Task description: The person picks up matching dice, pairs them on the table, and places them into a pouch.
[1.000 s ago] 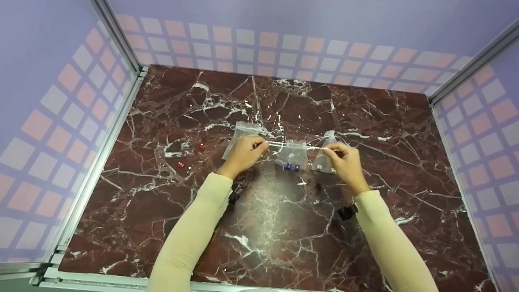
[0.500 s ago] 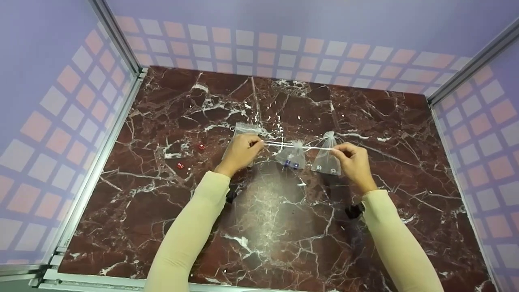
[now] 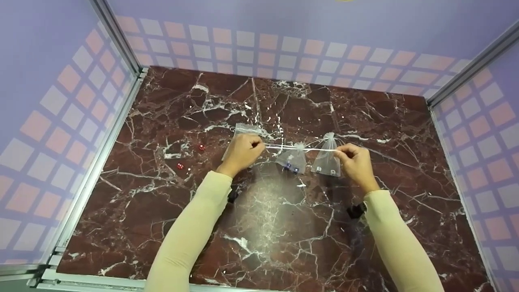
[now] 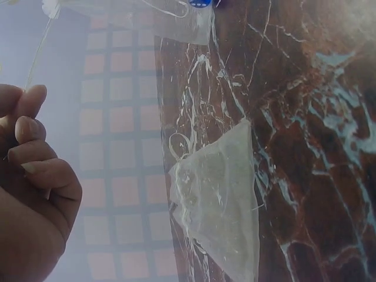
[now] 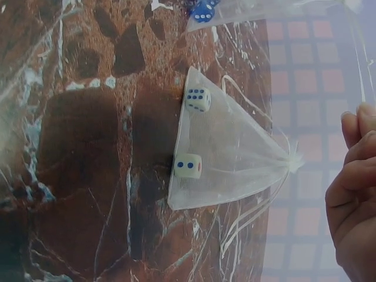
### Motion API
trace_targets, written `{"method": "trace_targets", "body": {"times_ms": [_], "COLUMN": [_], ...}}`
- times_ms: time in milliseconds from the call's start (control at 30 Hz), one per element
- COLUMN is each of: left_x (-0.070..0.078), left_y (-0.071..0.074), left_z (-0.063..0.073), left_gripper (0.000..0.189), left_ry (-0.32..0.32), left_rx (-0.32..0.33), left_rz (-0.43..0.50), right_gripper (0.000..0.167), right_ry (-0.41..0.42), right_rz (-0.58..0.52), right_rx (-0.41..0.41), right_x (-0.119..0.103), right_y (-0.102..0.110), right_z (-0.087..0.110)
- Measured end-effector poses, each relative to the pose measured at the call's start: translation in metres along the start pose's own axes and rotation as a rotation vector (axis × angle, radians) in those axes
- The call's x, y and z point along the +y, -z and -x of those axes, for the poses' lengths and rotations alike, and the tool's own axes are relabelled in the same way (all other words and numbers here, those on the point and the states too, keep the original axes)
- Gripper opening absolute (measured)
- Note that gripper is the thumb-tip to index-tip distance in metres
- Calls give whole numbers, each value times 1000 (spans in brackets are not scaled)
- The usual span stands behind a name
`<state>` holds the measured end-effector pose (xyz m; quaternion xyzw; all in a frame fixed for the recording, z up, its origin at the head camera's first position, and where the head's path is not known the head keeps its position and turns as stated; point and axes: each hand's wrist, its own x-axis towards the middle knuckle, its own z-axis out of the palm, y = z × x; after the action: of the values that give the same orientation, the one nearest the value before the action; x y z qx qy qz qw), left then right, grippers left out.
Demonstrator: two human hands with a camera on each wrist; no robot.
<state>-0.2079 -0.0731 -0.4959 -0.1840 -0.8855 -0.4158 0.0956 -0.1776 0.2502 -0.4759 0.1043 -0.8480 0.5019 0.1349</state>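
Note:
My left hand (image 3: 244,151) and right hand (image 3: 357,163) each pinch one end of the white drawstring (image 3: 279,147), pulled taut between them. On it hangs a sheer white drawstring pouch (image 3: 292,159), its neck gathered tight, with blue dice (image 3: 288,165) at the bottom. A second gathered pouch (image 5: 235,150) lies just right of it, holding two white dice (image 5: 188,166) in its lower corners. Beneath and behind my left hand lies a flat sheer pouch (image 4: 217,200) with no dice showing in it; the hand covers part of it in the head view.
Two red dice (image 3: 180,166) lie loose on the marbled tabletop (image 3: 259,227), left of my left hand. Walls with pink and white squares (image 3: 267,56) enclose the table at the back and both sides.
My right hand has moved right, drawing the string out. The mouth of the pouch with blue dice has cinched from wide to a narrow gathered neck. My left hand has barely shifted.

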Motion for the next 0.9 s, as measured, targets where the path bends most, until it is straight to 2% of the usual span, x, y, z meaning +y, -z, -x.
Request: {"method": "trace_targets", "body": {"times_ms": [300,467,667,900], "left_x": [-7,-12,-15,-26], "left_y": [-6,-7,-5,-1], "left_z": [-1,3,6,14], "left_gripper": [20,14,9,9], "left_ry": [64,97,122,214], "left_rx": [-4,-22,-8,12], "left_rz": [1,59,102,81], "right_gripper": [12,20,20,17], "right_ry": [-99,-95,-123,-198], "right_rz": [-19,-33,-90,-109], "right_rx": [-25,-11,-16,-35], "right_x": [0,2,5,7], "right_y": [-2,-3,-7,-10], "right_z": [-8,-5,-1,8]}}
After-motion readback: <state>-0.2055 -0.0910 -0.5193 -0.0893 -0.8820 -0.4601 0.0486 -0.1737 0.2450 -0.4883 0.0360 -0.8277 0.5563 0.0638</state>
